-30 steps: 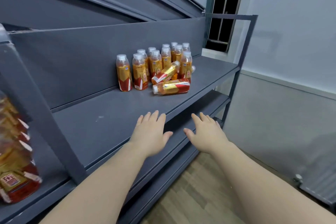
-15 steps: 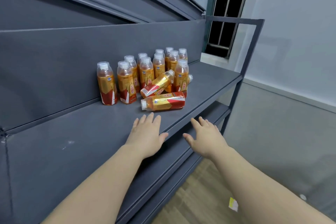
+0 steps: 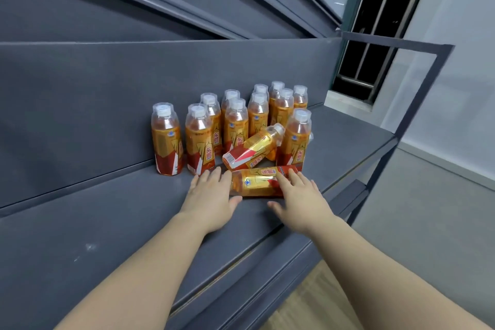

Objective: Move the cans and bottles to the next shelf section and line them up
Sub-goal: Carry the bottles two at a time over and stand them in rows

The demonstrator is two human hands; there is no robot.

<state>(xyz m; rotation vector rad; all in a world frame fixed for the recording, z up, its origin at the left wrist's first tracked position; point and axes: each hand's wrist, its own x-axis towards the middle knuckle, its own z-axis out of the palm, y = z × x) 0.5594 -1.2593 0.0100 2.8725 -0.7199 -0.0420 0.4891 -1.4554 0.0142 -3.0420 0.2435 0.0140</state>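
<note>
Several orange-and-red drink bottles with clear caps stand in a cluster (image 3: pixel 235 126) against the back of the grey shelf (image 3: pixel 107 222). One bottle (image 3: pixel 251 147) leans tilted against the others. Another bottle (image 3: pixel 257 182) lies on its side at the front of the cluster. My left hand (image 3: pixel 211 195) reaches its cap end with straight fingers, the thumb under the bottle's near side. My right hand (image 3: pixel 300 195) lies with spread fingers on its other end.
The shelf's front edge (image 3: pixel 267 238) runs diagonally below my wrists, with a lower shelf (image 3: pixel 345 195) under it. A metal end frame (image 3: pixel 417 104) closes the shelf at the right. A barred window (image 3: pixel 380 24) and wood floor (image 3: pixel 321 303) lie beyond.
Both hands moved forward over the shelf and reached the lying bottle. The view came closer to the bottles.
</note>
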